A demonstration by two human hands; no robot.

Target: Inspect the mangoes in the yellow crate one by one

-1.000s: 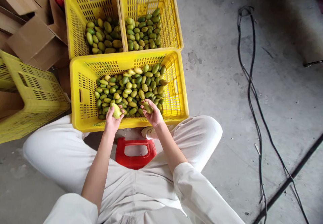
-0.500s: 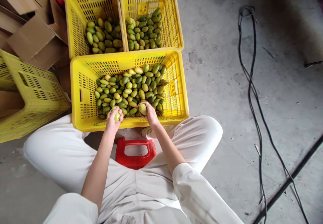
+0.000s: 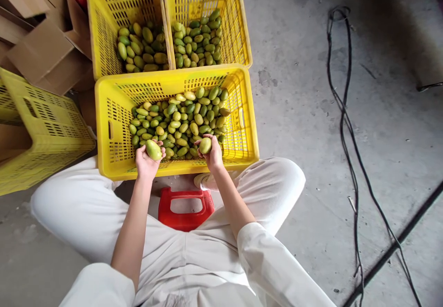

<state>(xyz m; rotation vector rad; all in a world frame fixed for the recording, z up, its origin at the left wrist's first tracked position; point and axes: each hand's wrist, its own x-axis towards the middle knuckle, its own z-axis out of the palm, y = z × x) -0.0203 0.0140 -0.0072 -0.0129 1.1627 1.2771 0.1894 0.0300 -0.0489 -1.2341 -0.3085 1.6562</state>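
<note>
My left hand (image 3: pixel 144 163) is turned palm up, its fingers curled round a smooth green-yellow oval fruit (image 3: pixel 153 150) that looks like a small mango. A paler, yellowish fruit (image 3: pixel 205 146) of the same kind rests in my right hand (image 3: pixel 215 154), with the fingers closed about it. Both hands are over the near side of a yellow plastic crate (image 3: pixel 177 174). Inside it lies a layer of similar oval fruits (image 3: pixel 176 124), from dark green to yellow. The undersides of the two held fruits are hidden by my palms.
Two more yellow crates, left (image 3: pixel 98 34) and right (image 3: pixel 244 34), hold fruit behind. A further crate (image 3: pixel 51 117) stands tilted at left by cardboard boxes (image 3: pixel 41 48). A red stool (image 3: pixel 187 226) is between my legs. Black cable (image 3: pixel 342 108) lies on the concrete floor.
Both hands have turned palm up and moved slightly apart, so more of each fruit shows. The left hand has shifted left, the right hand up and to the right.
</note>
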